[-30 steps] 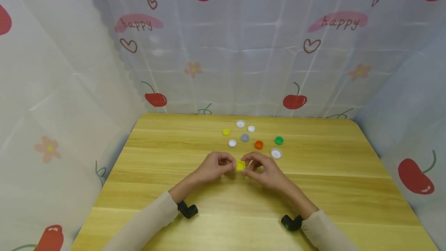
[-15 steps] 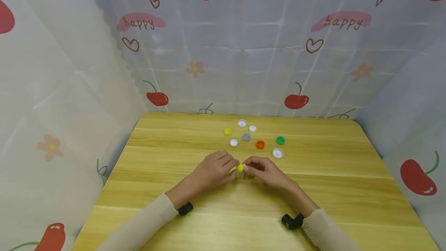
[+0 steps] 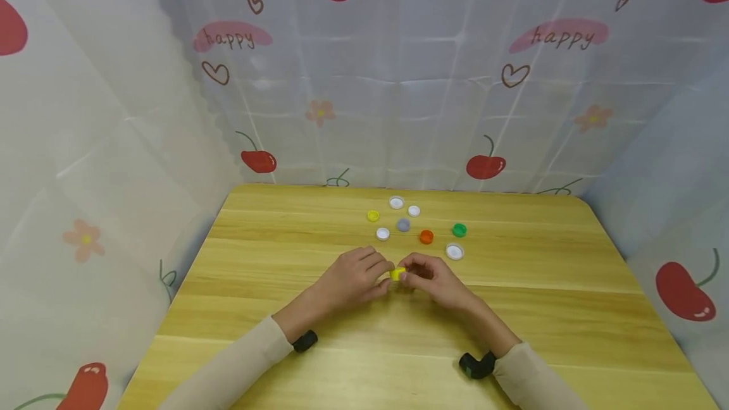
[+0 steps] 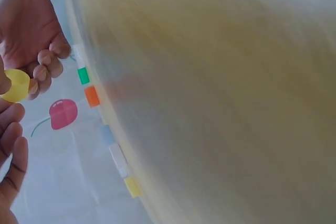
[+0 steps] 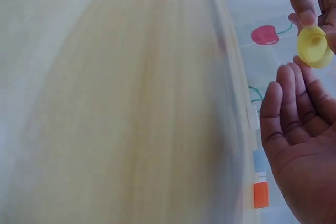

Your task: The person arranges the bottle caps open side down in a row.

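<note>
A yellow bottle cap (image 3: 398, 274) is held between both hands just above the table, tilted with its side towards the head camera. The left hand (image 3: 354, 278) pinches it from the left, its back turned up. From the other side the right hand (image 3: 440, 282) grips the cap between thumb and fingers. In the right wrist view the round hollow of the yellow cap (image 5: 313, 48) shows, a finger of the left hand at its rim. The left wrist view shows the cap (image 4: 18, 86) at the left edge, partly covered by a fingertip.
Beyond the hands lie several loose caps: yellow (image 3: 373, 216), white (image 3: 383, 234), grey (image 3: 403, 225), orange (image 3: 426, 237), green (image 3: 459, 230) and a wider white one (image 3: 454, 251). A printed curtain (image 3: 387, 112) hangs behind the wooden table (image 3: 273, 245).
The yellow cap has turned from its open face showing to edge-on, then slightly back. The left hand has rolled over it, back upward. The right hand has barely moved.
</note>
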A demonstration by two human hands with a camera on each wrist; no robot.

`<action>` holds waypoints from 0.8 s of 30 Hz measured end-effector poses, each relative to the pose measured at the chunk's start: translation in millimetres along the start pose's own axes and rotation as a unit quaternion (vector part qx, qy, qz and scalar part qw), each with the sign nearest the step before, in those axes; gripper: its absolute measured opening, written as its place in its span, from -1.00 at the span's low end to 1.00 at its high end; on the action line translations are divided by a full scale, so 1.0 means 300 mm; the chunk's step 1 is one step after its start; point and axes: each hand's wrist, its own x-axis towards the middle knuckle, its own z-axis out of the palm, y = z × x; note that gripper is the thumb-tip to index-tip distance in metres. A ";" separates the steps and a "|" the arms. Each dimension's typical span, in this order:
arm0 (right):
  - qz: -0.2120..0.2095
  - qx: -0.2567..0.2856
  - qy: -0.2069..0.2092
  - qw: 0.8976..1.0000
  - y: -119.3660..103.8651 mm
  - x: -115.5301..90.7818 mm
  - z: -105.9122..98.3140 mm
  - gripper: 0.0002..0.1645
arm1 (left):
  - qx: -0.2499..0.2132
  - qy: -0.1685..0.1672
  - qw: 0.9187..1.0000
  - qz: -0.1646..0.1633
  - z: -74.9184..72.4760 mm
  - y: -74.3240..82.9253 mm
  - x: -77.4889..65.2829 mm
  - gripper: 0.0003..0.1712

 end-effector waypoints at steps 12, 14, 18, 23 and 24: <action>-0.089 -0.135 0.100 0.982 -0.026 -0.006 0.028 -0.72 | -0.347 -0.059 0.889 -0.294 -0.017 0.003 -0.021 -0.76; -0.099 -0.138 0.101 0.980 -0.027 -0.006 0.032 -0.70 | -0.360 -0.062 0.882 -0.298 -0.017 0.001 -0.027 -0.75; -0.107 -0.142 0.100 0.979 -0.025 -0.004 0.038 -0.69 | -0.357 -0.059 0.886 -0.291 -0.016 -0.002 -0.036 -0.76; -0.098 -0.148 0.088 0.980 -0.025 0.005 0.047 -0.68 | -0.345 -0.064 0.893 -0.283 -0.022 -0.008 -0.048 -0.76; -0.095 -0.149 0.082 0.981 -0.028 0.008 0.050 -0.67 | -0.341 -0.071 0.895 -0.280 -0.025 -0.010 -0.052 -0.75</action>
